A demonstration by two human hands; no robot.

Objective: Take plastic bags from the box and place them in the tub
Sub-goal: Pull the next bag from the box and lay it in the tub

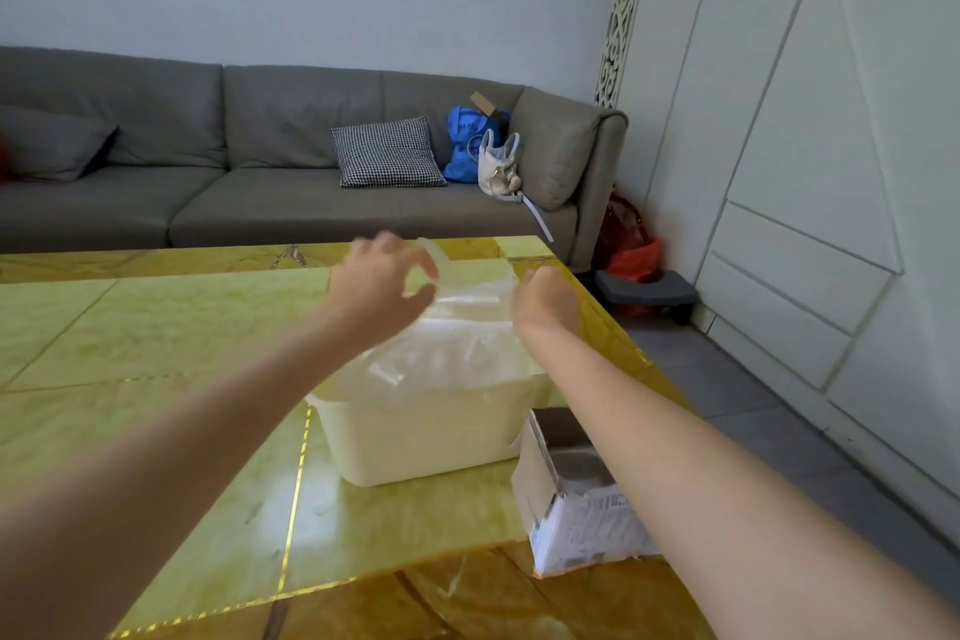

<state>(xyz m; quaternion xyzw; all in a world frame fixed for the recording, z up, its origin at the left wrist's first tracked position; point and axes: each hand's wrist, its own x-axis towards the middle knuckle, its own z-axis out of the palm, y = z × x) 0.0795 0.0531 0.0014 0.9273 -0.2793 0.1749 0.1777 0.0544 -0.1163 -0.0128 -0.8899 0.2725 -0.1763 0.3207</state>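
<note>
A cream plastic tub (pixel 415 437) stands on the yellow-green marble table (pixel 130 353). A clear plastic bag (pixel 462 327) is spread over the tub's top and rises above it. My left hand (pixel 376 283) pinches the bag's upper left handle between thumb and fingers. My right hand (pixel 545 299) is curled at the bag's upper right edge; its fingers are hidden, and it seems to grip the bag there. An open cardboard box (pixel 576 499) with printed white sides lies to the right of the tub, under my right forearm.
The table's right edge runs close to the box, with grey floor tiles beyond it. Behind the table stands a grey sofa (pixel 260 172) with a checked cushion, a blue bag and a white handbag. A red bag and a small grey platform sit on the floor.
</note>
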